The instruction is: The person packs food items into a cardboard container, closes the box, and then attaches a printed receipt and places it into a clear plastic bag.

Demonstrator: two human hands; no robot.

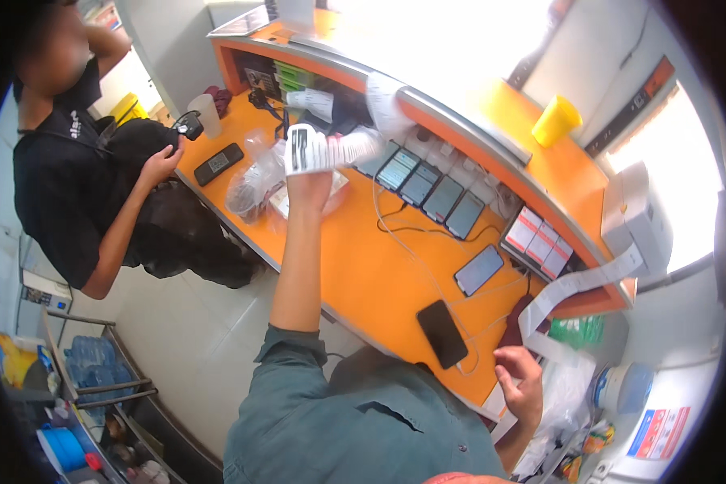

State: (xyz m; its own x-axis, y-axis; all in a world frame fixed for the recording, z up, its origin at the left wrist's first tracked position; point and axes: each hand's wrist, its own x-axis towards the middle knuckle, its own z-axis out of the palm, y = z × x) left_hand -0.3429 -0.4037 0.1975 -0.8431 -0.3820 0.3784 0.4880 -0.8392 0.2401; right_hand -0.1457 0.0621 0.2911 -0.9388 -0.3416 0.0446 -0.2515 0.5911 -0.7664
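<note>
My left hand [310,187] reaches across the orange counter [363,250]. It is closed on a long printed receipt [307,150], whose right part curls and blurs. Below that hand lie a clear plastic bag [254,189] and a pale, partly hidden item. At the counter's right edge, my right hand [521,384] is loosely curled, thumb and fingers apart, with nothing seen in it. Near it are a black phone [443,334] and a paper strip [577,282] hanging from a white printer [633,218].
A row of phones [432,194] with cables stands beneath the raised shelf, beside a tablet [538,242]. A yellow cup [557,121] sits on the upper ledge. At left, a person in black [64,194] holds a small black device [189,126]; a dark handheld [219,164] lies nearby.
</note>
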